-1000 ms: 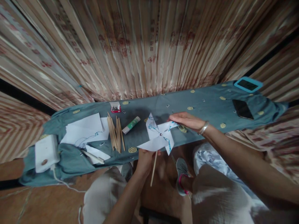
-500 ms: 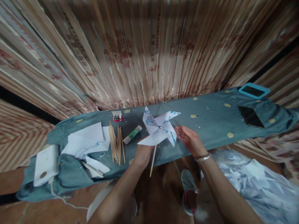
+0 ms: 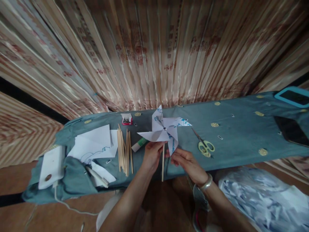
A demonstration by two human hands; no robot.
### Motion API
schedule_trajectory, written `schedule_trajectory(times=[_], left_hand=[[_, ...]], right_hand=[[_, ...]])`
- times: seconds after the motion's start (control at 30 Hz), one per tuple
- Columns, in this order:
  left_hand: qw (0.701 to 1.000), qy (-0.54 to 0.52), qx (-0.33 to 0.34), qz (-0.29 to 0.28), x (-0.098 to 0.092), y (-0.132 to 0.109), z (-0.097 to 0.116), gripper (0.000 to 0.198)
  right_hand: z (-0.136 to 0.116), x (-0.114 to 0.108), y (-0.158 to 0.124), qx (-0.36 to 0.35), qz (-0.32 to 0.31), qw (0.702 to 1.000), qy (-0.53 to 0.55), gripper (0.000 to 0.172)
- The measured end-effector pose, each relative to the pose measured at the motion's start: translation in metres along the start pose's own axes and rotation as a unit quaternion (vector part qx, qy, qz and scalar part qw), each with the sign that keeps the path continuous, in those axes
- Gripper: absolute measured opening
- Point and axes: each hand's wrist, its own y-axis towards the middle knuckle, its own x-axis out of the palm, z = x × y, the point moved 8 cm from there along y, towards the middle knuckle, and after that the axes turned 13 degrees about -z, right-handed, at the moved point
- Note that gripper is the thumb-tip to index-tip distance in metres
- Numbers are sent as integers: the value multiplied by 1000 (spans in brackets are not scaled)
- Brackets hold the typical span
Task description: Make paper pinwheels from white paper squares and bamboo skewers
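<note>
A white paper pinwheel [image 3: 158, 136] with blue printing on its blades faces up, a shiny pin at its centre. My left hand [image 3: 152, 156] is closed around its wooden stick just beneath the blades, and the stick's lower end points toward me. My right hand [image 3: 187, 162] is at the lower blade's tip, fingers loosely bent and apart; whether they press on the paper is hard to see. Right of the pinwheel lie scissors [image 3: 205, 146] with yellow-green handles. A glue stick [image 3: 139, 144] lies partly behind my left hand and the blade.
Left on the green cloth [image 3: 241, 135] are wooden sticks [image 3: 126, 154], paper sheets [image 3: 93, 141], a small box of pins [image 3: 126, 120] and a white corded device [image 3: 51, 167]. A dark phone [image 3: 291, 130] and a blue-framed tablet [image 3: 293, 96] lie right. A plastic bag of paper scraps [image 3: 265, 196] is below.
The pinwheel's blades have turned on the stick. My right hand has moved from the right blade down to the lower blade, uncovering the scissors. The view has shifted slightly.
</note>
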Motion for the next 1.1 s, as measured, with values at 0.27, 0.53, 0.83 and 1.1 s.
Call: schedule_trajectory(times=[0.27,0.53,0.83,1.1], left_hand=[[1000,-14,19,18,-2,5,3,22],[998,55,-16,41,-13,1,-8,21],[994,90,-37,40,-18,-5,-14,26],[995,83,-49,37,-17,-4,-16,29]], right_hand=[[21,29,3,75,-91,993,10,29],[21,16,7,66,-66,996,-11,33],[11,10,6,61,-62,996,-14,35],[-24,-72,-9,-18,131,990,-43,39]])
